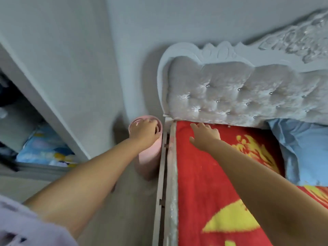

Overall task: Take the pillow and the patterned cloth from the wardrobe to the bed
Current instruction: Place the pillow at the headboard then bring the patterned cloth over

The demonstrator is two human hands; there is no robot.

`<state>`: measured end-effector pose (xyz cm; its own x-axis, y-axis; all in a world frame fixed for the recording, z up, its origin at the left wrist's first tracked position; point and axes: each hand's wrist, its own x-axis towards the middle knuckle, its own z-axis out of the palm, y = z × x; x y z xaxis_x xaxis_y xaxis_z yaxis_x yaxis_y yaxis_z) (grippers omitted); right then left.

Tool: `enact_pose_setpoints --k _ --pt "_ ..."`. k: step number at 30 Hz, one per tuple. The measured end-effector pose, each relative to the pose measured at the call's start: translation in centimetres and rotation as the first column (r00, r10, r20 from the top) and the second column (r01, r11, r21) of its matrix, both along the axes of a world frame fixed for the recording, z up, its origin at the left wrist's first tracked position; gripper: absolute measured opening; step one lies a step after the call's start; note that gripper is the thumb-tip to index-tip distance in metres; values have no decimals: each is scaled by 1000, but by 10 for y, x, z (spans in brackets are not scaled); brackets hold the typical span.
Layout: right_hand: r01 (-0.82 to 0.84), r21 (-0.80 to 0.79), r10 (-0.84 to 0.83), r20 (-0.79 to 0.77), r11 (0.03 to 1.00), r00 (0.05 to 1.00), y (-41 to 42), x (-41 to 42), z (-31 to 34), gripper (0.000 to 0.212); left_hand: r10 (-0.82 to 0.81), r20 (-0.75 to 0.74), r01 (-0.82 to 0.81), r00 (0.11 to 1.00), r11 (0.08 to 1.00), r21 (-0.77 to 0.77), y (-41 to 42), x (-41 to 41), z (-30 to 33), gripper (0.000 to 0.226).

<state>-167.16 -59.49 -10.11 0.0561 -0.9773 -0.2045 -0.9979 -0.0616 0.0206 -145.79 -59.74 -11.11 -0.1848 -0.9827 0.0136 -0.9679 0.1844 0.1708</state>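
The bed [171, 174] fills the right side, covered by a red blanket [198, 183] with yellow patterns. A light blue pillow [305, 150] lies on it against the tufted headboard [230, 93]. In the open wardrobe [58, 107] at the left lies a blue patterned cloth [44, 148]. My left hand [144, 130] rests on top of a pink rolled mat [150, 157] standing between wardrobe and bed, fingers curled over its rim. My right hand [204, 135] lies flat and spread on the red blanket near the headboard, holding nothing.
A grey wall [88, 41] stands behind the mat and the headboard. Dark folded clothes [7, 96] sit on the upper wardrobe shelf. A narrow strip of floor [127, 201] runs between the wardrobe and the bed frame. My lilac sleeve [21, 226] shows at the bottom left.
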Motion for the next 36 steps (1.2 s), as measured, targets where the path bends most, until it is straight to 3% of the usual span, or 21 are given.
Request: enact_pose_setpoints --k 5,9,12,16,20,24,30,36 --pt "-93 -29 96 120 995 988 -12 134 -9 46 154 64 -159 986 984 78 3 133 -23 39" --pt "-122 13 122 56 992 991 -8 163 -5 56 138 86 -149 987 978 143 9 169 -21 42" --pt "-96 -8 96 80 995 992 -16 174 8 49 121 95 -130 988 987 90 7 184 -5 41" --pt "-221 21 220 36 975 975 -20 216 13 44 135 83 -139 987 989 43 8 214 12 41" --pt "-455 116 459 -11 883 888 -12 295 13 43 190 80 -194 978 980 42 37 268 19 40" --pt "-609 261 627 22 748 779 5 377 9 48 351 72 -354 933 935 18 63 341 28 36" --pt "-753 267 760 100 601 642 13 479 12 46 483 176 -493 858 870 14 69 431 33 44" --pt "-755 241 742 162 610 651 -20 549 0 42 500 194 -520 844 852 67 33 494 15 45"
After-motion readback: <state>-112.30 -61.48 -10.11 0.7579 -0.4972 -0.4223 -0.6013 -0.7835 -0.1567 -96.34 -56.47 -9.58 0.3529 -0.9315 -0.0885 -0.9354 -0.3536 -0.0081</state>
